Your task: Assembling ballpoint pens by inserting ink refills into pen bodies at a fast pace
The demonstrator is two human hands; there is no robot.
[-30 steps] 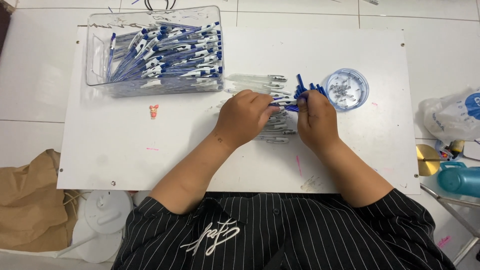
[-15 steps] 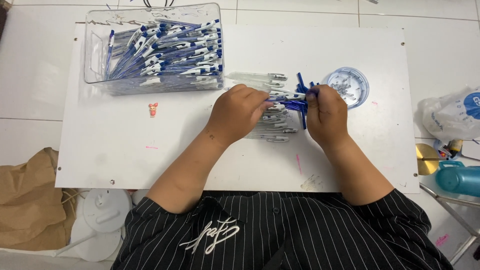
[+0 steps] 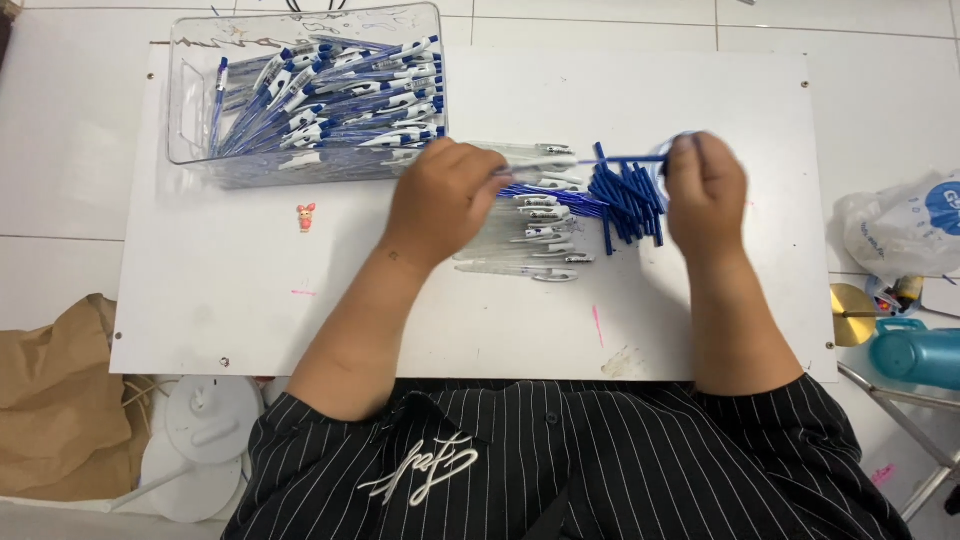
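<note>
Both hands' fingers pinch one pen [image 3: 600,160]: left hand [image 3: 445,200], right hand [image 3: 705,190], beside the clear bin [image 3: 190,150].

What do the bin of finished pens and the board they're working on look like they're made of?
The bin: clear, glossy hard plastic by the look of it, since the pens show through its walls. The board: a thin, matte white sheet, possibly plastic or laminate, with small screws at its corners; the exact material is unclear.

Clear plastic bin [image 3: 190,130] of assembled blue-and-white pens [image 3: 330,90] at top left of the white surface [image 3: 230,300]. Small red sticker [image 3: 306,216] just below the bin. Brown paper bag [image 3: 45,400] on floor at left, white plastic bag [image 3: 900,230] and teal bottle [image 3: 920,352] at right.
</note>
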